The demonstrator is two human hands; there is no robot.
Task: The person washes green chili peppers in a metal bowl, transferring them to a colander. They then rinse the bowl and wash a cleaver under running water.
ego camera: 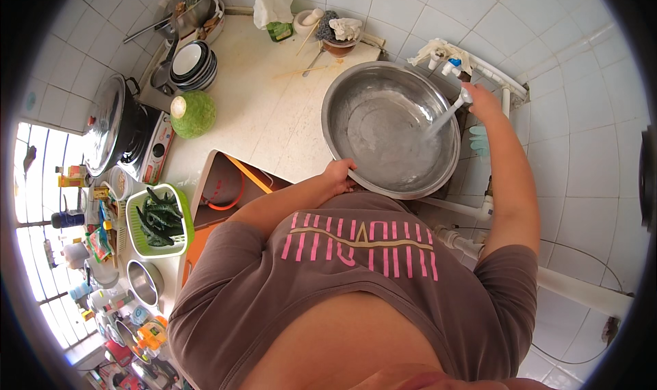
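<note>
A large stainless steel basin [380,171] sits by the counter's right end, with water in it. My left hand [341,176] grips its near-left rim, thumb on top and the fingers partly hidden beneath. Over the basin's right side, my right hand [481,102] holds the white faucet nozzle [464,96]. A stream of water [442,121] runs from the nozzle into the basin and ripples the surface. Just behind my right hand is the pipework with a blue-marked valve [455,62], and a pale cloth [439,47] drapes over it.
A green melon or gourd [199,114] with a cut end rests left on the counter [251,107], near stacked bowls [195,64] and a lidded pot [110,123] on a stove. A basket [186,210] holds dark green bumpy vegetables [160,220]. A mortar [304,23] stands at the back.
</note>
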